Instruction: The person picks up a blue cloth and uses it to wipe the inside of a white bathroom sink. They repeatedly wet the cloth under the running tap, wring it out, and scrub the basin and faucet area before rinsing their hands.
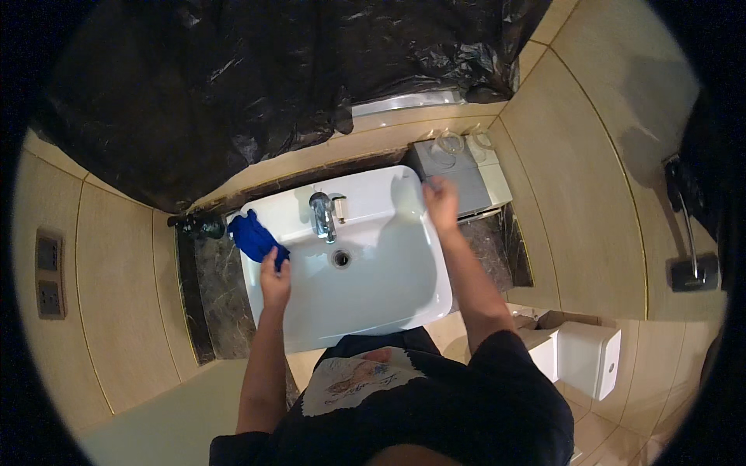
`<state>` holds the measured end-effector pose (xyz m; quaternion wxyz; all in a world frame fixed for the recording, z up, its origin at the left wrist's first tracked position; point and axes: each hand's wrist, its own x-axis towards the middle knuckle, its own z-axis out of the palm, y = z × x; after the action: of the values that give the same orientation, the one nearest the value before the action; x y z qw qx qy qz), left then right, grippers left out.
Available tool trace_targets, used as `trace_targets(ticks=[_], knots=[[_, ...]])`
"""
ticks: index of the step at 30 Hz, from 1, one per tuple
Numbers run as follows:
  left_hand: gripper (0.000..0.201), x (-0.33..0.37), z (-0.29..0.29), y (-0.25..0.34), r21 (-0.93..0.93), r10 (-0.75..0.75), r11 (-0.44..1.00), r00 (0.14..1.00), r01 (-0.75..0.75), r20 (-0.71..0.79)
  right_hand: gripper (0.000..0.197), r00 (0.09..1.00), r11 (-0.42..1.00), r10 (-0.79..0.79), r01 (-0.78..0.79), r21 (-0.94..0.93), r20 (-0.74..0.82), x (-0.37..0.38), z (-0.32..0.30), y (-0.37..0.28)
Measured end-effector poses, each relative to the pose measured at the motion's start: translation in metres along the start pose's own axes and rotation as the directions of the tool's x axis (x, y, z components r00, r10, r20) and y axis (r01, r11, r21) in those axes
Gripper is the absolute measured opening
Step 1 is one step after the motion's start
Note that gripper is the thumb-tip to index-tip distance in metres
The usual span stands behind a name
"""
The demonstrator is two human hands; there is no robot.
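Note:
A crumpled dark-blue cloth (252, 236) lies over the far left rim of the white sink (365, 317), its lower end hanging inside the basin. My left hand (276, 284) has its fingertips closed on that lower end. Across the basin, above the far right rim, my right hand (441, 205) is curled beside a grey box (468, 186). Its fingers are slightly blurred, and what they hold, if anything, does not show clearly. Between the hands stands a chrome faucet (321, 215), with the round drain (339, 259) in front of it.
Two clear glasses, one of them a drinking glass (449, 144), stand on the boxes at the back right. A dark glassy object (203, 225) sits in the back left corner. Black plastic sheeting (233, 78) covers the wall ahead. A white toilet tank (588, 359) is at the right.

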<state>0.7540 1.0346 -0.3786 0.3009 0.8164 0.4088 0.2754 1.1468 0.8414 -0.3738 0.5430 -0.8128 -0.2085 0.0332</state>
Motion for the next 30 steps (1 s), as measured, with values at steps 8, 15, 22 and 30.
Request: trace_targets(ticks=[8, 15, 22, 30], knots=[[0.02, -0.065, 0.022, 0.025, -0.234, -0.327, 0.9, 0.924, 0.369, 0.2, 0.088, 0.997, 0.814, 0.02, -0.058, -0.577, -0.072, 0.109, -0.014, -0.046], [0.025, -0.023, 0.033, 0.065, -0.499, -0.327, 0.794, 0.936, 0.347, 0.131, 0.082, 1.0, 0.83, 0.0, -0.004, -0.558, -0.007, 0.111, -0.007, -0.033], [0.031, 0.048, 0.02, 0.131, -0.401, -0.554, 0.588, 0.711, 0.703, 0.433, 0.078, 0.956, 0.887, 0.018, -0.151, 0.437, 0.294, -0.014, -0.009, -0.069], [0.025, 0.068, 0.033, 0.127, -0.545, -0.495, 0.401, 0.675, 0.736, 0.548, 0.071, 0.461, 0.306, 0.479, -0.885, 0.35, 0.747, -0.162, 0.065, -0.031]])
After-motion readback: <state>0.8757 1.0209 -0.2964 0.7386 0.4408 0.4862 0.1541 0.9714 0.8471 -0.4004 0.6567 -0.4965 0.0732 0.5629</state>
